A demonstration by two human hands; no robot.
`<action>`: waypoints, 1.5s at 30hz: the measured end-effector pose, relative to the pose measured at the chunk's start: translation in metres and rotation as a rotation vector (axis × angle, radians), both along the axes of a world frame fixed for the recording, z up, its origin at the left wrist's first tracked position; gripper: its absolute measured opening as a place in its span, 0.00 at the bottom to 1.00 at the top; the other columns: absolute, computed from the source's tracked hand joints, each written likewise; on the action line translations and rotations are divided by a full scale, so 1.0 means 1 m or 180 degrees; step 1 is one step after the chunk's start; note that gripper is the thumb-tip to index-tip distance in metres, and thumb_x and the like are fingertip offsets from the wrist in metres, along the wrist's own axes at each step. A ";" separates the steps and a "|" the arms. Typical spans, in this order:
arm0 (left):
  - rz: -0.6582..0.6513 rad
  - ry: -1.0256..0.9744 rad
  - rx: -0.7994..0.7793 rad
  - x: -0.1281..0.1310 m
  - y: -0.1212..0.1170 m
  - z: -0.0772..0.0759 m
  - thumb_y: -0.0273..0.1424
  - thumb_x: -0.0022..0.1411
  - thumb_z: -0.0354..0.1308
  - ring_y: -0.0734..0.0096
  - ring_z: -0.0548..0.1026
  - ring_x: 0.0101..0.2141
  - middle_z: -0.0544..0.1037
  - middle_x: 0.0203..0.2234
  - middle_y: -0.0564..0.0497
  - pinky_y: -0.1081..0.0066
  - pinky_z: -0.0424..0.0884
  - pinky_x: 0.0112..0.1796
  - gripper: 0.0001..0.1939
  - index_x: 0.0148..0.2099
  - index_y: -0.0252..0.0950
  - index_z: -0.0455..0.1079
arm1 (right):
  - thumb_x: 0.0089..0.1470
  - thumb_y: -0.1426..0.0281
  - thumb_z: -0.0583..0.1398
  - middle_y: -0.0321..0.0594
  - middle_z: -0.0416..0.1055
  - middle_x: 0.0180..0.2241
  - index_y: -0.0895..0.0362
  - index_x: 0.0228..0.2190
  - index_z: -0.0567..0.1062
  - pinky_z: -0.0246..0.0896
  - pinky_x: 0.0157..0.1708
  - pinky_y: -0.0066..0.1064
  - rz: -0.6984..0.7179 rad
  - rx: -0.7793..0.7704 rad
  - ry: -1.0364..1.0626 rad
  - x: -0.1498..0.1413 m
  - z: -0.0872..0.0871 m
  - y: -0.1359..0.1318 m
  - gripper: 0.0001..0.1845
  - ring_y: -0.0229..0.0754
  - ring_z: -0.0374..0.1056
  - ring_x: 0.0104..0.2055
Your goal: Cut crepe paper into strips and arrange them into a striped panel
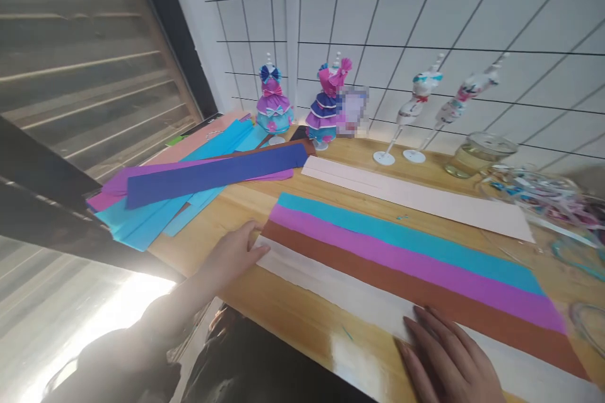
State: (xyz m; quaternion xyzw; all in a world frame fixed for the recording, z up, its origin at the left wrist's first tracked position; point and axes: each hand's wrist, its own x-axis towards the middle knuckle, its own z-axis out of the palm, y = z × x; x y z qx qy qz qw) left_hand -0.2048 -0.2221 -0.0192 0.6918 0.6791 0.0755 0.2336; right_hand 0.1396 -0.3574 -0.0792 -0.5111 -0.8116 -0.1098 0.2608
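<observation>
In front of me, layered paper strips lie lengthwise across the table, overlapping so that each shows a band: a blue strip (406,236), a purple strip (401,258), a brown strip (397,283) and a white strip (340,289) nearest me. My left hand (231,255) is at their left end, thumb on the white strip's corner, index finger stretched along the edge, the two apart. Toward the right end, my right hand (449,352) lies with its fingers stretched out over the white strip, fingertips near the brown band. Part of the right hand is cut off by the frame.
Behind lies a pale pink strip (416,195). Blue, purple and dark blue papers (212,176) are piled at left. Two dressed mini mannequins (274,101) and two barer ones (416,101) stand by the wall. A glass jar (477,154) and tangled ribbons (543,195) are at right.
</observation>
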 end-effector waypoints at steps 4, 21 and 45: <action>-0.0211 0.0942 0.1081 0.011 -0.008 -0.002 0.43 0.59 0.47 0.59 0.71 0.35 0.73 0.32 0.46 0.65 0.64 0.32 0.20 0.49 0.37 0.63 | 0.54 0.63 0.56 0.52 0.67 0.45 0.60 0.44 0.68 0.59 0.44 0.49 -0.0299 -0.0209 0.0032 -0.006 0.007 -0.001 0.18 0.56 0.60 0.50; -0.2805 0.0809 0.1991 0.045 -0.032 -0.036 0.43 0.60 0.47 0.57 0.52 0.59 0.58 0.58 0.45 0.55 0.56 0.54 0.28 0.59 0.35 0.56 | 0.51 0.72 0.58 0.48 0.70 0.40 0.58 0.41 0.70 0.62 0.43 0.48 -0.0382 -0.0247 0.0236 -0.013 0.022 -0.004 0.13 0.50 0.64 0.47; -0.3013 0.0341 0.2215 0.044 -0.014 -0.031 0.28 0.60 0.47 0.59 0.63 0.54 0.69 0.50 0.44 0.59 0.63 0.50 0.16 0.49 0.35 0.69 | 0.59 0.76 0.44 0.46 0.63 0.53 0.58 0.55 0.61 0.63 0.49 0.40 -0.0405 -0.1007 -0.0803 0.060 0.026 -0.040 0.22 0.44 0.56 0.57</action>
